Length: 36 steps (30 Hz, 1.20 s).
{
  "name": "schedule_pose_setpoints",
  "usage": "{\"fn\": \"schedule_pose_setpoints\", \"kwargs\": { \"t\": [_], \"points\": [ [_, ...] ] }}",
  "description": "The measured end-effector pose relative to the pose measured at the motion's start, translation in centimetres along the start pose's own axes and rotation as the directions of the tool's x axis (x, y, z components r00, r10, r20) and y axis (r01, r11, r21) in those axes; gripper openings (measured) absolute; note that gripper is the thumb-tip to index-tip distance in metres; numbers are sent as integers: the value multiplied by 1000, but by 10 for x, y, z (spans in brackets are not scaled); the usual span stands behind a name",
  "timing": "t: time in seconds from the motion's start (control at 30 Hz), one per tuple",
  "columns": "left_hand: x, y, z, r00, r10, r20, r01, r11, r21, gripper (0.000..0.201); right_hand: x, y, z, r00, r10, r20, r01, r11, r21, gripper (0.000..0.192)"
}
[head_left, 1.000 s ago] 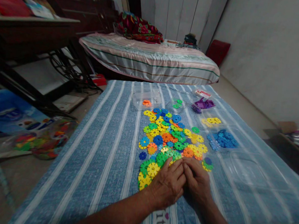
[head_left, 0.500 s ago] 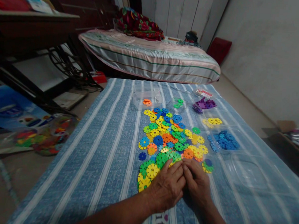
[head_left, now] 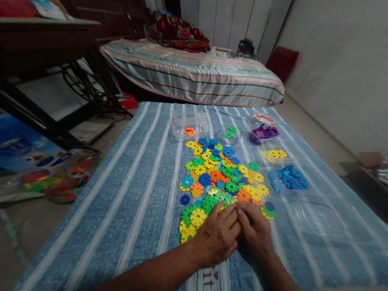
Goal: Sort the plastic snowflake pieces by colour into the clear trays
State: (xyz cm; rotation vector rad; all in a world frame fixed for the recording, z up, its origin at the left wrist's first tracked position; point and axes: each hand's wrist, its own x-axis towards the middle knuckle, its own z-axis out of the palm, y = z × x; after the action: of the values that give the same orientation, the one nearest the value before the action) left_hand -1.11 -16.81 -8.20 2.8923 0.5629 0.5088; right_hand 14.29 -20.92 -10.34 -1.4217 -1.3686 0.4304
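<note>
My left hand (head_left: 219,233) and my right hand (head_left: 256,229) meet at the near edge of a pile of notched plastic discs (head_left: 216,176). Both are closed, with fingertips pressed together, and whatever is between them is hidden. Just beyond the fingers lie green discs (head_left: 210,202), partly covered by my left hand. Left of that hand are yellow discs (head_left: 198,217), some overlapping. A yellow-green disc (head_left: 268,212) with a dark blue one on it lies right of my right hand.
A clear tub of blue discs (head_left: 291,178), yellow discs (head_left: 277,154) and a tub of purple discs (head_left: 264,132) stand along the right. A clear lid (head_left: 321,218) lies nearer. At the back is a clear box (head_left: 178,129) with orange discs. Striped cloth (head_left: 123,202) covers the table.
The view has shifted very slightly. Both hands stay together in nearly the same place, and the discs and tubs look unmoved.
</note>
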Motion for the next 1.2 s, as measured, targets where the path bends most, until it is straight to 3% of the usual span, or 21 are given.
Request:
{"fn": "schedule_pose_setpoints", "kwargs": {
  "t": [0.37, 0.83, 1.03, 1.2],
  "points": [
    [5, -10, -5, 981, -68, -180, 78, 996, 51, 23, 0, 8, -13, 995, -40, -94, 33, 997, -75, 13],
    [9, -54, -26, 914, -214, -345, 238, 971, 29, 20, 7, 2, -5, 964, -251, 90, 267, 913, -307, 13],
    [0, -106, -38, 808, -338, -483, 357, 933, -55, 15, 8, 6, 1, 936, -294, 194, 350, 837, -420, 35],
    [-17, -141, -34, 691, -495, -527, 508, 851, -133, 17, 11, 6, 3, 945, -256, 203, 322, 836, -444, 33]
  ]
}}
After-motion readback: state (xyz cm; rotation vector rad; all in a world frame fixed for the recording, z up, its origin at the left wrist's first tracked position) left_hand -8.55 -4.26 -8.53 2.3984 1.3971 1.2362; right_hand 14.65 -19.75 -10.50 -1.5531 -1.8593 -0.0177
